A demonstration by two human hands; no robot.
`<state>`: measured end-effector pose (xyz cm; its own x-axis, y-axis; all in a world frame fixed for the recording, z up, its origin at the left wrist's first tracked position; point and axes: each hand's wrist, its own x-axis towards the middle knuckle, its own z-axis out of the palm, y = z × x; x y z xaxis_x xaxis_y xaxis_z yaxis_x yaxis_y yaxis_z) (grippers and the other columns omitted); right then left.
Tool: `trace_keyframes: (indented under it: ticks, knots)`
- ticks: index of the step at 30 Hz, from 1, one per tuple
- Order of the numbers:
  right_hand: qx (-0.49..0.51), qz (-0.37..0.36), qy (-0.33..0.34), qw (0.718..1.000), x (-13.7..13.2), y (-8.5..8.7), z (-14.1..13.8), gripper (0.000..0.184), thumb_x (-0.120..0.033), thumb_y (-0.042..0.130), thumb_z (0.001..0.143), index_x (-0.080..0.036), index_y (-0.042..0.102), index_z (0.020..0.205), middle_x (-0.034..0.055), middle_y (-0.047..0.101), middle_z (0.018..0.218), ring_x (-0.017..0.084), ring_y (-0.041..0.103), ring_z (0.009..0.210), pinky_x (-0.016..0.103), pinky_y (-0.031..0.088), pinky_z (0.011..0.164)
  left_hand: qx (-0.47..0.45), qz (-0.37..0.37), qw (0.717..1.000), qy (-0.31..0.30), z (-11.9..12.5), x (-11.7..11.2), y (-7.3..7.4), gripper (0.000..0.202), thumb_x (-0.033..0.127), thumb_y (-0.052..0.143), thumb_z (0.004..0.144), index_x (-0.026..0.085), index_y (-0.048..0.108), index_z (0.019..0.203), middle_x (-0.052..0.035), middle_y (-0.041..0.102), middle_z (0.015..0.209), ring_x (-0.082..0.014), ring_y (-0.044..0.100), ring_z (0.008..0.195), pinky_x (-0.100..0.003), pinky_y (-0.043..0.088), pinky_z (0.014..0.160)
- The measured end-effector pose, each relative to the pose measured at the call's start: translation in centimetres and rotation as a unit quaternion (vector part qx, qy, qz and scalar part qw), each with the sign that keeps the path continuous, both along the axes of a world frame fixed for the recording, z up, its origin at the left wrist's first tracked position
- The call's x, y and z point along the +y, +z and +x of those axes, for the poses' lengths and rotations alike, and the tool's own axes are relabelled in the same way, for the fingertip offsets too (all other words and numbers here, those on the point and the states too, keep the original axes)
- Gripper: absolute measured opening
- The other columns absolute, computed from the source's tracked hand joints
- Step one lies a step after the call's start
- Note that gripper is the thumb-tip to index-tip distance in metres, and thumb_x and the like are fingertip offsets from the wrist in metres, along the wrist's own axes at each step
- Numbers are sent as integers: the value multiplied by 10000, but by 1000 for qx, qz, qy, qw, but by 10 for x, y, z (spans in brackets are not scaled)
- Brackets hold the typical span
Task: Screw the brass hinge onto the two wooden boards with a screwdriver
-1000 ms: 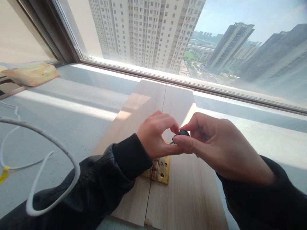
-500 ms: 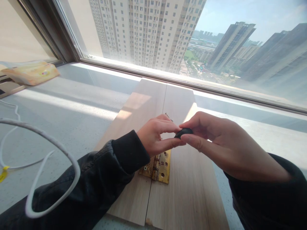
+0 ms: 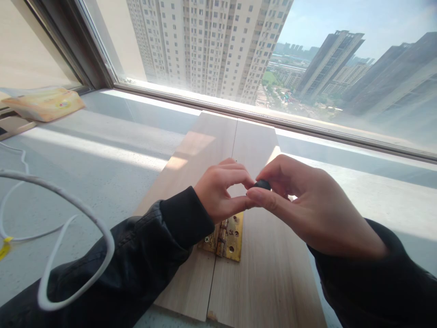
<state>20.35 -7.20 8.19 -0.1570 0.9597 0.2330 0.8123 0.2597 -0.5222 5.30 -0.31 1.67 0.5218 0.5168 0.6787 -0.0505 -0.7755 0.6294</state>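
Between the thumb and fingers of my right hand (image 3: 300,200) is a small black rounded piece (image 3: 262,184); its kind does not show. My left hand (image 3: 223,189) meets it from the other side, thumb and fingertip pinched at its left end. What lies right between the left fingertips is hidden. Below both hands, a worn brass-coloured hinge (image 3: 235,239) lies across the seam of two pale wooden boards (image 3: 266,273). A screw shows in its left leaf, while the right leaf has several holes. My left hand covers the hinge's upper part.
A white cable (image 3: 82,207) loops in front of my left sleeve, with a yellow tag (image 3: 5,248) on its far-left part. An orange-and-white soft packet (image 3: 48,104) lies at the back left. Behind the boards runs the window frame (image 3: 191,104).
My right hand has shifted a little left and its fingers now cover more of the black piece. The left fingers have curled slightly. The boards and hinge stay put.
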Motion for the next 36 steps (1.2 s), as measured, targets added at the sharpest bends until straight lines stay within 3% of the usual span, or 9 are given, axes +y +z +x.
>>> trace_keyframes:
  ticks: [3,7,11,14,20,26,28,33,36]
  knots:
    - [45,-69,75,994,1,2,4,217,-380,519,854,-236,605,991,-20,561,667,111,490,579,248,376,507,-11,0,998,-65,-3,5,-1,140,243,690,736,106,659,748,-70,679,727,-143,570,686,-306,452,706]
    - [98,-93,77,988,3,1,9,173,-361,553,841,-205,608,892,-21,545,643,91,450,534,235,360,476,23,-30,994,-103,-4,6,-2,117,218,648,778,119,679,834,-72,695,775,-145,603,724,-328,455,776]
    - [119,-108,37,986,3,-3,10,216,-409,600,799,-198,551,806,-25,531,610,92,425,511,235,325,444,-5,-36,999,-3,-2,1,1,298,337,783,614,134,649,785,-52,675,750,-154,592,721,-313,467,717]
    - [110,-87,-26,990,2,-5,8,284,-444,645,748,-202,500,712,-29,511,557,97,423,481,238,278,419,-6,7,998,60,1,-2,0,430,428,833,486,135,612,711,-26,633,688,-143,547,666,-299,455,652]
    - [66,-31,-55,996,1,-8,1,330,-441,691,697,-202,468,648,-42,464,505,87,384,457,234,256,403,28,60,989,130,6,-8,-7,223,313,719,667,144,591,597,-15,582,648,-128,494,639,-262,426,583]
    - [68,-75,62,993,2,3,6,199,-341,550,839,-216,587,989,-1,596,756,104,502,590,252,401,520,26,54,995,77,1,-3,-3,206,300,699,710,128,613,636,-24,562,640,-130,481,646,-266,412,591]
    - [68,-91,76,991,1,5,10,182,-327,539,848,-219,606,978,-4,599,730,103,503,580,250,397,514,37,47,997,44,-1,0,-2,186,302,705,712,128,644,686,-35,591,670,-138,493,662,-285,426,624]
    - [56,-81,-1,995,1,0,15,227,-404,659,744,-197,583,800,-20,532,574,106,444,501,243,320,427,49,36,998,-17,-2,4,-3,120,268,647,767,179,696,833,-37,663,737,-152,535,700,-315,446,691]
    - [31,-58,-25,998,1,-4,12,269,-443,645,746,-197,536,739,-27,498,548,93,410,477,234,278,402,44,15,999,10,1,-1,-3,194,298,711,690,165,682,828,-40,672,757,-151,550,700,-314,456,694]
